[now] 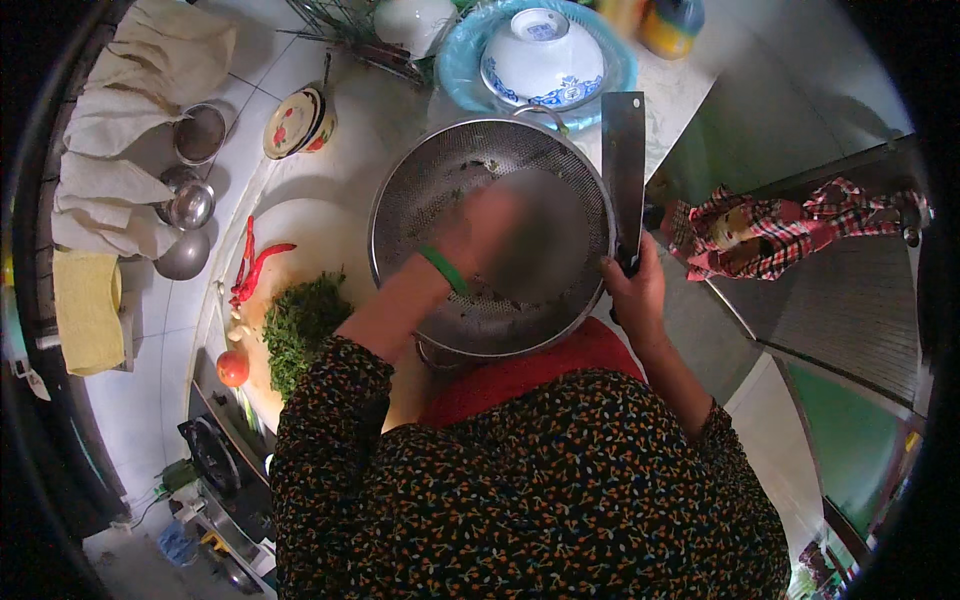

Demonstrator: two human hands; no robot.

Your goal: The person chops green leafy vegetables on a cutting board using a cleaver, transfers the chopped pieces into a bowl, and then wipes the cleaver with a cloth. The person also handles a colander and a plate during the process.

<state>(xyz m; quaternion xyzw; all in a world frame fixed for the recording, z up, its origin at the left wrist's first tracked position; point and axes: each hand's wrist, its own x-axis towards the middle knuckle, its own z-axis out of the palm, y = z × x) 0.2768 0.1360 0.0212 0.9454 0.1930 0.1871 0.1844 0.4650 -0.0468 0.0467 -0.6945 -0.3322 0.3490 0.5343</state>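
Observation:
A perforated metal colander (409, 199) is held in front of my body, with small green scraps stuck to its inside. My left hand (486, 225), with a green band at the wrist, reaches into it; a blur hides the fingers and part of the bowl. My right hand (639, 292) grips the handle of a cleaver (622, 165), blade pointing away from me, with the thumb close to the colander's right rim. Chopped green herbs (304, 326) are heaped on a round cutting board (311, 225) to the left, beside red chillies (259, 264), garlic cloves (237, 330) and a tomato (232, 368).
Beyond the colander, an upturned blue-and-white bowl (544, 64) sits on a teal plastic basin (457, 60). A lidded enamel cup (296, 124) stands at back left. Metal bowls (193, 205) and cloths (150, 75) line the tiled wall. A checked cloth (787, 225) hangs at right.

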